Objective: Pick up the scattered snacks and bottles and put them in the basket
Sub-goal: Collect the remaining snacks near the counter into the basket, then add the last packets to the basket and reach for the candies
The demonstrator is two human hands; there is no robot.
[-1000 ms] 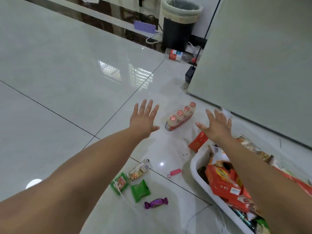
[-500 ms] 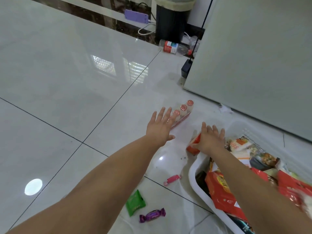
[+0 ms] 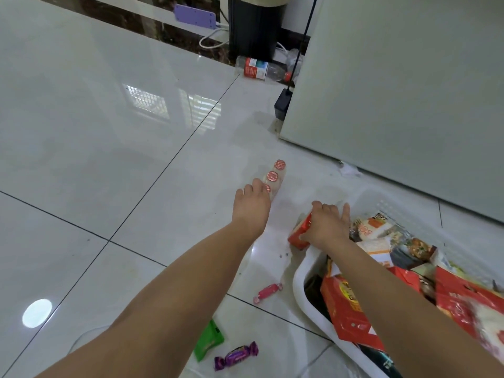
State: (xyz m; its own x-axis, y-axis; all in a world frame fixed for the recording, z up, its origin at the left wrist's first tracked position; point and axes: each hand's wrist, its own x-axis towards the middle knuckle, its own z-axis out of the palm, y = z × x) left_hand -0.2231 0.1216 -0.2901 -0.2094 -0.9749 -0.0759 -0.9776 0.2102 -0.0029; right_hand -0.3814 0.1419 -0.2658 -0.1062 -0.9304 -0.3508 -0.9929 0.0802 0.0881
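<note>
**Floor** [image 3: 81, 132]: glossy pale tiles with dark joints; it carries every item below.

**Green packet** [image 3: 210, 341]: flat on the floor at the near side, partly hidden by the left forearm.

**Purple candy** [image 3: 236, 356]: twist-wrapped, just beside the green packet on its right.

**Left hand** [image 3: 252, 207]: palm down, fingers curled over the near end of the bottle pack; fingertips hidden.

**Bottle pack** [image 3: 276, 174]: a row of small pale bottles with red foil caps, lying on the floor beyond the basket's far-left corner and apart from it. Three caps show past the hand.

**Pink candy** [image 3: 267, 292]: twist-wrapped, on the floor near the basket's left rim.

**Red packet** [image 3: 300, 236]: tilted at the basket's far-left corner, outside the rim as far as shows.

**Right hand** [image 3: 326, 223]: clasped over the red packet's top, thumb on its near face, one finger straight toward the basket.

**Basket** [image 3: 300, 276]: white plastic with a perforated far wall, on the floor at the right. It holds red bags [image 3: 349, 315] and other wrapped snacks in a heap.

**Clear bottle** [image 3: 259, 69]: red label, on its side at the floor's far edge, beside a black bin [image 3: 253, 28].
</note>
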